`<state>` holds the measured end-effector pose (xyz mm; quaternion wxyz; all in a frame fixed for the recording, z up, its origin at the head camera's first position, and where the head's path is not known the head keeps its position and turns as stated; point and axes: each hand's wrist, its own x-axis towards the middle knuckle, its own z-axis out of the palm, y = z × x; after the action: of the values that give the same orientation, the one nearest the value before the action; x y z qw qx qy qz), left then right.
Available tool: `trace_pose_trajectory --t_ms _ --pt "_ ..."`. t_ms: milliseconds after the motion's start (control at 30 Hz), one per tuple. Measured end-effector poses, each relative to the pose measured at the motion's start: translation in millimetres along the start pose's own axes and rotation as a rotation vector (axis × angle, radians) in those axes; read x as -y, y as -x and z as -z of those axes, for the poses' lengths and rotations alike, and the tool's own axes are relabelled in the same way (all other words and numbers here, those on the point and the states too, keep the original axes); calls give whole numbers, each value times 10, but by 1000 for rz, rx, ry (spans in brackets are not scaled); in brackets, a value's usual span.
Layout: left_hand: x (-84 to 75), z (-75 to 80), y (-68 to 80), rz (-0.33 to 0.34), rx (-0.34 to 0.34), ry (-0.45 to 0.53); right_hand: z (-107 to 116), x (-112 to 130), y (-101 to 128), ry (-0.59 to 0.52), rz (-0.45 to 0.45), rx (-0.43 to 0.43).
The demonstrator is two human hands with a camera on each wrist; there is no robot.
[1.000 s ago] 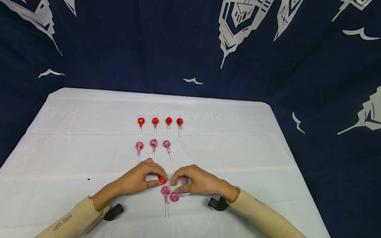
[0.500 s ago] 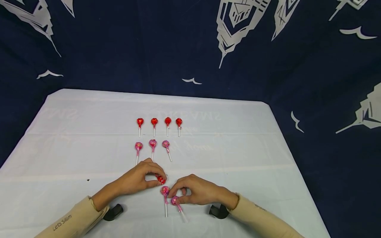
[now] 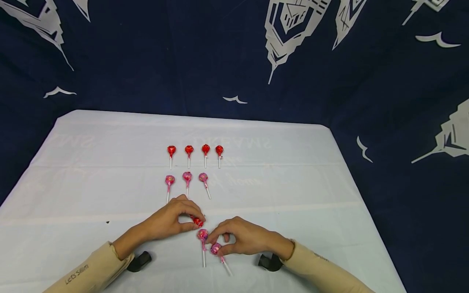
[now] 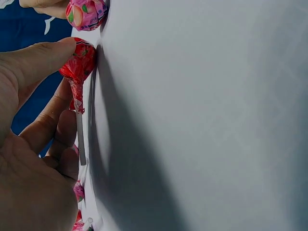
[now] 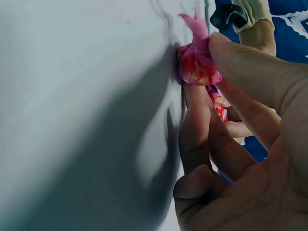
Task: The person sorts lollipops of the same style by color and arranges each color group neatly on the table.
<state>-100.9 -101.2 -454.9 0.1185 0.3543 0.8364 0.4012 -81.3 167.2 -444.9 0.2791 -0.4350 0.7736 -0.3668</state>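
Observation:
My left hand (image 3: 174, 219) pinches a red-wrapped lollipop (image 4: 82, 62) by its head; the left wrist view shows the thumb on the wrapper and the white stick running along beside the fingers. With thumb and fingertips, my right hand (image 3: 249, 236) holds a pink-wrapped lollipop (image 3: 215, 248) at its head and wrapper neck, stick slanting toward the front right. Between the hands a second pink lollipop (image 3: 202, 235) lies on the white cloth, stick toward the front edge. In the head view the left fingers hide most of the red lollipop.
Farther back on the white-covered table (image 3: 293, 162) lies a row of several red lollipops (image 3: 189, 149). Nearer is a row of three pink lollipops (image 3: 187, 176). Black devices (image 3: 139, 261) sit at both wrists. A dark blue patterned cloth (image 3: 146, 61) hangs behind.
The pink lollipop in my right hand has turned, its stick swinging from pointing right to pointing toward the front. The right hand has shifted slightly nearer the front; the left hand stays put.

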Motion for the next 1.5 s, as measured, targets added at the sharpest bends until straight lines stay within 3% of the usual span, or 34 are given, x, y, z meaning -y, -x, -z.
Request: trace_pose_trajectory --t_ms 233,667,1033,1500 --pt "39 -14 -5 -19 8 57 -11 -19 0 -7 12 -8" --pt "76 -36 7 26 24 128 16 -24 -16 -55 27 -38" --pt "100 -42 12 42 26 134 113 -116 -61 -118 -11 -109" --pt "81 -33 7 66 37 161 222 -215 -100 -95 -84 -193"
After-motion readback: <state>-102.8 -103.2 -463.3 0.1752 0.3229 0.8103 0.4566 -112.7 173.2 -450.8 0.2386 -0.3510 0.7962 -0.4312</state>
